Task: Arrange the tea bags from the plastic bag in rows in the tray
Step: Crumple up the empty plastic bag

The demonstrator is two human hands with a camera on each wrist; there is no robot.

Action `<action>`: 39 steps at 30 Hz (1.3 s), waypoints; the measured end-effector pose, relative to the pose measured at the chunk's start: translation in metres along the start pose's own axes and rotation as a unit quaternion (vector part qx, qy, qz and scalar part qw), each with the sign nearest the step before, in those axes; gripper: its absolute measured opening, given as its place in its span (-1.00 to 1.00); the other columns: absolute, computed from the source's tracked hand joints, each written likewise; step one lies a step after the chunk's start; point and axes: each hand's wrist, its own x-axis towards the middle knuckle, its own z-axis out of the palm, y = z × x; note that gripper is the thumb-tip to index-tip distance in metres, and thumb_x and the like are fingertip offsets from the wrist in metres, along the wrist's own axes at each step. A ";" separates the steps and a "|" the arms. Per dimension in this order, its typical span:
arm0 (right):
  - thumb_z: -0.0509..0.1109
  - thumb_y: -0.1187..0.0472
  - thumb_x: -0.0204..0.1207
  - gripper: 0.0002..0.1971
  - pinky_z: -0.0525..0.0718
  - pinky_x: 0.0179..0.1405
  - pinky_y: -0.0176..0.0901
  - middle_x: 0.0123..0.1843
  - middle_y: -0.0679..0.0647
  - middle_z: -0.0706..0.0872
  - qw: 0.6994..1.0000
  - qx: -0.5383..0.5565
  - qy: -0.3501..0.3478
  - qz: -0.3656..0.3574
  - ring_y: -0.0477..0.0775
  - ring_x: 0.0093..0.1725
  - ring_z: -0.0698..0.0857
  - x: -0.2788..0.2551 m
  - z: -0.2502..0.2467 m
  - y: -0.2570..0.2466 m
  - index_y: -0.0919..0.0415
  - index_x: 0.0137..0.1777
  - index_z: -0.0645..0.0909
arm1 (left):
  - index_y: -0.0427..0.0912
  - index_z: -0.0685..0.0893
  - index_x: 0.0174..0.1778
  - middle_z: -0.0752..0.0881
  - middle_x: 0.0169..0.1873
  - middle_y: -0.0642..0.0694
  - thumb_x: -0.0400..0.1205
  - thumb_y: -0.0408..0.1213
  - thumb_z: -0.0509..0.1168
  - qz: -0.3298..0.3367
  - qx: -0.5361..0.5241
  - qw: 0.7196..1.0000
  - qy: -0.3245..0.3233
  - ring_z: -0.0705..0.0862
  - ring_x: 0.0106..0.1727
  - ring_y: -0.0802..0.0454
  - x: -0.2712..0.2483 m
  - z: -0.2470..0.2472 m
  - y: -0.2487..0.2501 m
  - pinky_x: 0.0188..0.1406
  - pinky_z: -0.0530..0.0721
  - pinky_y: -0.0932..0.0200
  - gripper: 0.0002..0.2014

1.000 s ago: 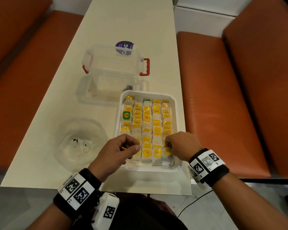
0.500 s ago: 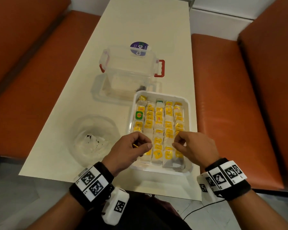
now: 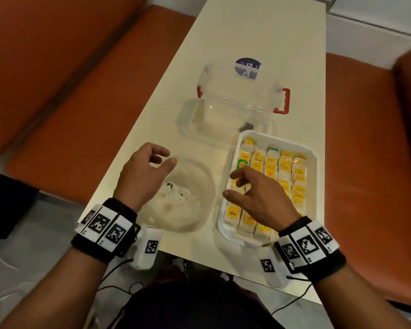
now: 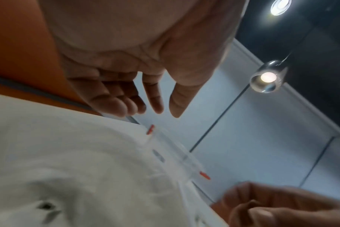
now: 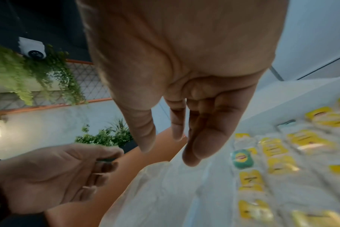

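Head view: the white tray (image 3: 314,162) sits right of centre on the cream table (image 3: 247,32), packed with rows of yellow-tagged tea bags (image 3: 285,167), plus one green-tagged bag (image 3: 242,164) near its upper left corner. The right hand (image 3: 259,195) hovers over the tray's lower left part, fingers spread and loose, holding nothing. Just left of the tray is the crumpled clear plastic bag (image 3: 188,210), only dark crumbs inside. The left hand (image 3: 142,174) is above the bag's upper left edge, fingers loosely curled, empty as far as I can see. A clear lidded container (image 3: 237,91) with red latches stands above the tray.

Left wrist view: left hand (image 4: 130,76) fills the top, fingers relaxed, gripping nothing; plastic bag (image 4: 68,169) blurry at lower left, right hand (image 4: 281,205) in the lower right corner.

Right wrist view: right hand (image 5: 184,76) up top, fingers straight-ish and empty; tea bags (image 5: 278,153) blurred at lower right, left hand (image 5: 54,176) lower left, plastic bag (image 5: 161,192) at bottom centre.
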 end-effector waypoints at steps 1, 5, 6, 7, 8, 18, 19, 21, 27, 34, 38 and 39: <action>0.47 -0.21 0.51 -0.51 0.60 -0.07 -0.08 0.13 -0.13 0.69 1.000 -0.014 -0.008 0.003 -0.03 -0.04 0.71 0.006 0.006 -0.007 -0.08 0.38 0.53 | 0.16 0.62 0.09 0.67 0.06 0.05 0.59 0.06 0.45 -0.030 0.018 0.999 0.005 0.66 0.04 0.01 0.005 -0.006 -0.012 0.07 0.69 -0.09 -0.78; 0.44 -0.25 0.52 -0.31 0.65 0.04 -0.02 0.21 -0.03 0.73 0.997 -0.073 -0.030 0.027 0.10 0.17 0.72 0.022 0.033 -0.026 -0.06 0.59 0.35 | 0.20 0.52 0.29 0.58 0.28 -0.08 0.55 0.12 0.47 -0.121 0.081 0.989 -0.020 0.63 0.22 -0.11 0.016 -0.012 -0.045 0.21 0.68 -0.23 -0.57; 0.42 -0.25 0.53 -0.28 0.68 0.05 0.02 0.23 -0.01 0.73 0.994 -0.097 -0.034 0.029 0.14 0.20 0.72 0.025 0.040 -0.029 -0.05 0.62 0.29 | 0.20 0.49 0.36 0.57 0.34 -0.12 0.55 0.11 0.48 -0.135 0.089 0.986 -0.039 0.62 0.26 -0.13 0.017 -0.011 -0.049 0.25 0.65 -0.21 -0.51; 0.41 -0.25 0.54 -0.25 0.68 0.02 0.03 0.23 0.00 0.73 0.991 -0.122 -0.038 0.031 0.16 0.21 0.72 0.027 0.045 -0.031 -0.06 0.65 0.24 | 0.19 0.45 0.41 0.58 0.37 -0.15 0.56 0.08 0.49 -0.147 0.090 0.983 -0.061 0.62 0.29 -0.14 0.018 -0.010 -0.054 0.27 0.64 -0.19 -0.46; 0.40 -0.23 0.55 -0.24 0.66 -0.06 0.01 0.20 0.01 0.74 0.988 -0.145 -0.040 0.033 0.18 0.18 0.72 0.030 0.050 -0.033 -0.05 0.67 0.19 | 0.18 0.42 0.45 0.61 0.36 -0.16 0.56 0.05 0.50 -0.153 0.087 0.981 -0.085 0.63 0.28 -0.16 0.019 -0.008 -0.058 0.26 0.65 -0.19 -0.42; 0.25 0.27 0.58 -0.66 0.36 -0.26 -0.08 -0.12 0.00 0.48 0.997 -0.070 0.038 0.013 0.12 -0.14 0.56 0.037 0.042 -0.029 -0.08 0.28 0.61 | 0.29 0.63 0.03 0.64 0.08 -0.11 0.62 -0.50 0.11 -0.133 -0.021 0.981 -0.138 0.67 0.00 -0.20 0.027 -0.019 -0.048 -0.40 0.72 0.08 -0.53; 0.27 0.29 0.58 -0.69 0.35 -0.26 -0.08 -0.12 -0.01 0.46 0.998 -0.044 0.052 -0.004 0.08 -0.15 0.54 0.035 0.040 -0.029 -0.06 0.21 0.66 | 0.27 0.66 -0.01 0.63 0.07 -0.13 0.61 -0.54 0.08 -0.137 -0.044 0.980 -0.137 0.65 -0.03 -0.18 0.027 -0.021 -0.044 -0.44 0.67 0.12 -0.49; 0.30 0.31 0.58 -0.71 0.45 -0.23 -0.22 -0.05 -0.03 0.48 0.997 0.017 0.075 -0.032 -0.01 -0.13 0.55 0.029 0.039 -0.036 -0.06 0.13 0.72 | 0.16 0.71 -0.06 0.65 0.02 -0.16 0.57 -0.62 0.00 -0.146 -0.093 0.975 -0.139 0.60 -0.14 -0.14 0.027 -0.022 -0.036 -0.51 0.58 0.17 -0.44; 0.62 -0.30 0.29 -0.28 0.55 0.14 -0.41 0.31 -0.19 0.46 0.993 0.102 -0.036 -0.054 -0.26 0.16 0.56 0.001 0.035 -0.084 -0.13 0.43 0.55 | -0.11 0.78 0.16 0.78 0.05 -0.31 0.54 -0.71 0.04 -0.181 -0.229 0.940 -0.179 0.69 -0.29 -0.10 0.018 -0.014 -0.015 -0.51 0.57 0.19 -0.45; 0.33 0.08 0.58 -0.66 0.49 -0.16 -0.11 0.03 -0.06 0.55 0.994 -0.053 0.014 -0.096 0.13 -0.04 0.66 0.010 0.050 -0.085 -0.16 0.35 0.55 | -0.02 0.78 0.17 0.83 0.09 -0.17 0.75 -0.17 0.26 -0.142 -0.215 0.933 -0.249 0.79 0.03 -0.17 0.000 -0.009 0.008 -0.12 0.73 0.00 -0.79; 0.32 0.13 0.56 -0.77 0.42 -0.17 -0.14 -0.10 -0.02 0.56 0.996 -0.035 0.052 -0.058 0.10 -0.05 0.64 0.014 0.037 -0.085 0.01 0.18 0.68 | 0.22 0.66 0.31 0.79 0.19 0.01 0.67 0.25 0.13 -0.135 -0.236 0.905 -0.328 0.78 0.21 -0.20 -0.015 -0.015 0.019 0.07 0.80 -0.13 -0.60; 0.33 0.14 0.54 -0.77 0.42 -0.17 -0.14 -0.10 0.01 0.59 0.996 -0.018 0.040 -0.074 0.10 -0.05 0.63 0.013 0.034 -0.090 0.06 0.15 0.70 | 0.23 0.63 0.35 0.79 0.21 0.01 0.69 0.25 0.08 -0.137 -0.258 0.896 -0.336 0.78 0.22 -0.20 -0.018 -0.012 0.021 0.08 0.79 -0.17 -0.58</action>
